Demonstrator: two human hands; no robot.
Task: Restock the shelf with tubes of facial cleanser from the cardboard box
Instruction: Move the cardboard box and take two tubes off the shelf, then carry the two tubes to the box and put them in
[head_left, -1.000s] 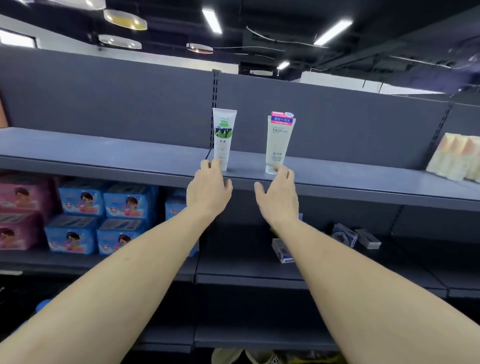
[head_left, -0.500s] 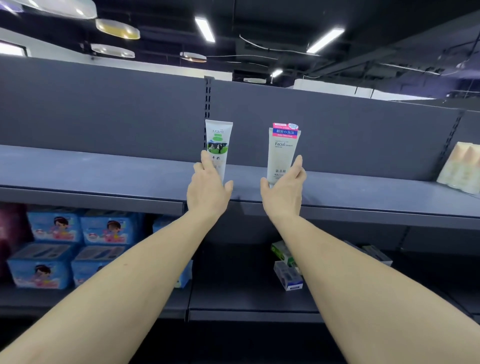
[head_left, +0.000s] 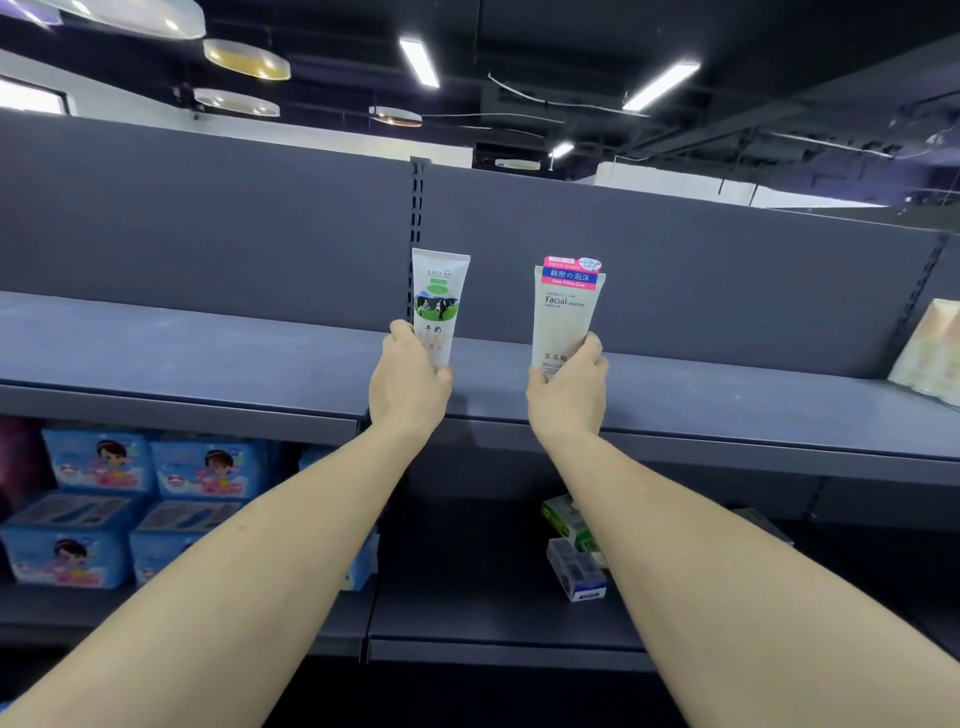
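1. Hands raised to the top grey shelf (head_left: 208, 353), one tube upright in each, the two well apart.
2. Left hand (head_left: 410, 387) wrapped around the lower end of a white tube with a green pasture label (head_left: 439, 296); fingers (head_left: 402, 332) curled up its left edge, thumb pressed at its lower right corner.
3. Right hand (head_left: 569, 395) gripping the base of a cream tube printed "Facial cleanser" (head_left: 567, 312), pink and blue band across the top; thumb on the left edge, fingers folded round the right.
4. Both tubes held cap end down, bottoms hidden behind the hands; contact with the shelf surface impossible to tell.
5. Slotted upright of the grey back panel (head_left: 208, 223) directly behind the green-label tube.
6. Pale tubes (head_left: 930, 353) leaning together at the far right end of the same shelf.
7. Blue boxes with a cartoon child (head_left: 98, 457) stacked on the lower shelf at left.
8. Small green and blue cartons (head_left: 574, 566) lying on the lower shelf between the forearms.
9. Strip lights (head_left: 421, 62) and oval lamps on a dark ceiling above.
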